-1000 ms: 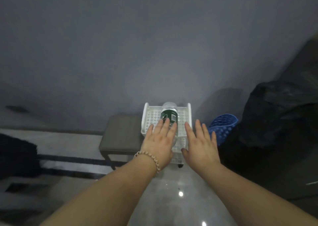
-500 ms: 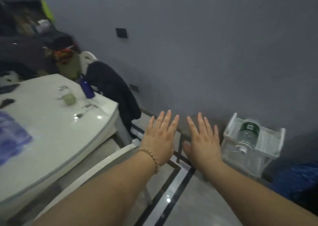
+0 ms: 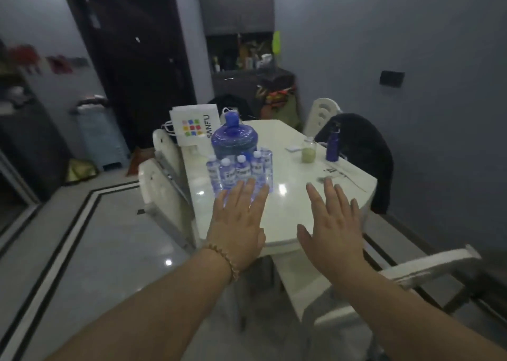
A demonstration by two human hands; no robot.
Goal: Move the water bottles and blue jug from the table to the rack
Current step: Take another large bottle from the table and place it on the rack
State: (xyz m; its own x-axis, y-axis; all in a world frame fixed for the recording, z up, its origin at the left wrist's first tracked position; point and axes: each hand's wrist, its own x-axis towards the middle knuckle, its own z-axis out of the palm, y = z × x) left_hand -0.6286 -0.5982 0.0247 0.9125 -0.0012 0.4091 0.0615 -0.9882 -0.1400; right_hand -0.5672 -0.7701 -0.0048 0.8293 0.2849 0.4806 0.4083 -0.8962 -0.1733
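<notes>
Hands: our left hand [image 3: 238, 223] and right hand [image 3: 333, 223] are both flat, fingers straight, holding nothing, above the near edge of the table [image 3: 290, 209]. Left fingertips are just short of the row of water bottles [image 3: 241, 172]; the blue jug [image 3: 234, 138] stands directly behind them. Rack out of view; we judge most carrying remains. The glass jar [image 3: 309, 152] holds something pale green; jug fill unclear.

**Table at frame centre**

On the table [image 3: 290, 196], the water bottles [image 3: 241, 171] stand in a row just before the jug [image 3: 234, 138], left of centre. A bag [image 3: 193, 127] stands behind-left of the jug. A jar [image 3: 308, 150] and a flask [image 3: 332, 146] sit right.
</notes>
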